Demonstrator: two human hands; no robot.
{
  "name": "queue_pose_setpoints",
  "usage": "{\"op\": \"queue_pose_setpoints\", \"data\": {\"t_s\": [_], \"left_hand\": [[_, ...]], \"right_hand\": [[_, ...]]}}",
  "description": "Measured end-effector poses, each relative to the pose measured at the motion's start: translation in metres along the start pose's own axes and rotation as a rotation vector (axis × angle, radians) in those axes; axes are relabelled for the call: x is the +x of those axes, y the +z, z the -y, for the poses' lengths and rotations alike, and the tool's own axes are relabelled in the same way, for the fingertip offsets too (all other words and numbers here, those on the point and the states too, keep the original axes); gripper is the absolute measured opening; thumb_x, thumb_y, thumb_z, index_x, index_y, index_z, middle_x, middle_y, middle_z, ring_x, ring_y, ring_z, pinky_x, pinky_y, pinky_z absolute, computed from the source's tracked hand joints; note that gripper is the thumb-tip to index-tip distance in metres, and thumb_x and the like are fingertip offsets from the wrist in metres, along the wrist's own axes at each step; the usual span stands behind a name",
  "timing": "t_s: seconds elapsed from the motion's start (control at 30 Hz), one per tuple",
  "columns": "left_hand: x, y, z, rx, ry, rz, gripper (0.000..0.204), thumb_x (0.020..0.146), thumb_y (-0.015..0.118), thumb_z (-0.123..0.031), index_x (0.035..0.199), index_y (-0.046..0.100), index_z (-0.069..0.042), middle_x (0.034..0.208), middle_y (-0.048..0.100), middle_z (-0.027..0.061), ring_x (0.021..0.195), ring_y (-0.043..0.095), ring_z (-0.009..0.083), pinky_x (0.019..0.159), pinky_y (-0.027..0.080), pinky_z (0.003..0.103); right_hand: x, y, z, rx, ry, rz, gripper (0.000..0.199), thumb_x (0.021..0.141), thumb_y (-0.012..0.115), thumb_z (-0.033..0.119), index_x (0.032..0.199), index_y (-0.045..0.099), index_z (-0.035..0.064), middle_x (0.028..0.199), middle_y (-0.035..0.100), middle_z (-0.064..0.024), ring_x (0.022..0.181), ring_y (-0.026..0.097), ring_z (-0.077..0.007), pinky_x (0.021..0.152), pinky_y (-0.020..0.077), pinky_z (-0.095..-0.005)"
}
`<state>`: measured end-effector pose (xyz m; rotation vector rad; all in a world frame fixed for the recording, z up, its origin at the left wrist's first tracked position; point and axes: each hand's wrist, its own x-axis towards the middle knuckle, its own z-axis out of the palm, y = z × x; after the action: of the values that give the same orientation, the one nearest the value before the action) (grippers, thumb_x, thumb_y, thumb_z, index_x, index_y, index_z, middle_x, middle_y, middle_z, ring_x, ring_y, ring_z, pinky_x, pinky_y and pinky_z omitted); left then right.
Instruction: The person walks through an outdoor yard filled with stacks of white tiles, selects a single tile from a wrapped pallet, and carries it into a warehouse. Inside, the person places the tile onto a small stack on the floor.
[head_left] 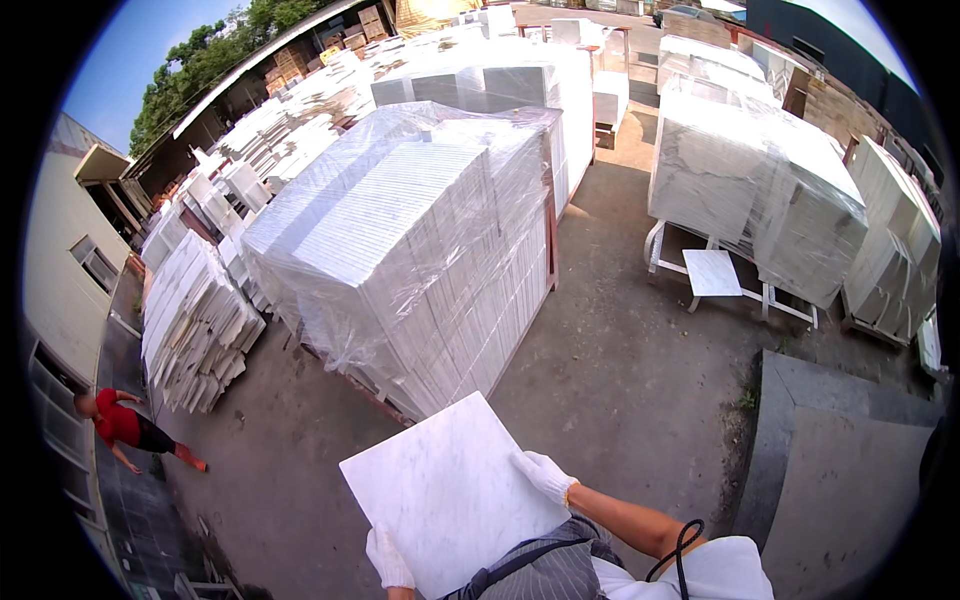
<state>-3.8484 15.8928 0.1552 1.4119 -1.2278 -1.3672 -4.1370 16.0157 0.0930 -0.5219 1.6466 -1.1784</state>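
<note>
A square white marble tile [450, 490] with faint grey veining is held flat in front of my body. My left hand [388, 558], in a white knit glove, grips its near left edge. On the opposite edge my right hand [546, 476], gloved the same way, is closed round the rim. The fingers beneath the tile are hidden on both sides. Just beyond the tile stands a large stack of upright white slabs [440, 250] wrapped in clear film.
At the right, wrapped stone blocks [710, 160] rest on a metal frame, with a small square tile [712, 273] on its near end. Leaning slabs [195, 325] stand at the left. A person in a red shirt [118, 424] is by the left wall. A raised concrete slab [850, 470] lies right.
</note>
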Motion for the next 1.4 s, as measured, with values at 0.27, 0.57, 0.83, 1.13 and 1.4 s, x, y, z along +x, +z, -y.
{"op": "queue_pose_setpoints", "data": {"t_s": [0.27,0.57,0.83,1.13,1.4], "left_hand": [[-0.008,0.005,-0.007,0.049,0.004,-0.026,0.032,0.091,0.048,-0.025,0.100,0.054,0.005,0.091,0.056,0.0051,0.082,0.050,0.0129,0.075,0.042,0.028],[-0.015,0.011,-0.009,0.106,0.046,-0.016,0.031,0.092,0.048,-0.025,0.099,0.054,0.005,0.090,0.055,0.0039,0.082,0.048,0.0118,0.075,0.040,0.026],[-0.020,0.018,-0.013,0.140,0.032,-0.067,0.029,0.092,0.048,-0.025,0.090,0.057,0.003,0.081,0.053,0.0003,0.074,0.045,0.0082,0.067,0.039,0.025],[-0.021,0.018,-0.013,0.227,0.042,-0.078,0.030,0.091,0.050,-0.027,0.079,0.054,0.001,0.071,0.045,-0.0029,0.068,0.035,0.0058,0.060,0.034,0.024],[-0.028,0.019,-0.009,0.224,0.042,-0.089,0.030,0.091,0.050,-0.026,0.076,0.051,0.000,0.069,0.041,-0.0035,0.067,0.033,0.0054,0.058,0.033,0.024]], "right_hand": [[-0.008,-0.004,0.007,-0.006,0.016,0.004,0.063,0.089,0.042,0.052,0.120,0.051,-0.0035,0.113,0.059,-0.0132,0.105,0.053,-0.0196,0.092,0.0391,-0.0305],[-0.014,-0.010,0.004,0.003,-0.009,-0.026,0.061,0.089,0.043,0.050,0.115,0.053,-0.0043,0.108,0.060,-0.0146,0.101,0.054,-0.0200,0.089,0.0402,-0.0308],[-0.009,-0.011,-0.002,0.003,-0.057,-0.054,0.054,0.089,0.046,0.046,0.104,0.056,-0.0047,0.092,0.060,-0.0088,0.087,0.051,-0.0138,0.080,0.0411,-0.0288],[-0.014,-0.013,-0.005,0.110,-0.046,-0.070,0.047,0.086,0.056,0.037,0.108,0.055,-0.0053,0.094,0.059,-0.0060,0.086,0.048,-0.0105,0.079,0.0404,-0.0252],[-0.014,-0.017,-0.011,0.102,-0.062,-0.099,0.047,0.091,0.049,0.036,0.111,0.054,-0.0058,0.100,0.059,-0.0047,0.092,0.048,-0.0103,0.084,0.0390,-0.0261]]}}
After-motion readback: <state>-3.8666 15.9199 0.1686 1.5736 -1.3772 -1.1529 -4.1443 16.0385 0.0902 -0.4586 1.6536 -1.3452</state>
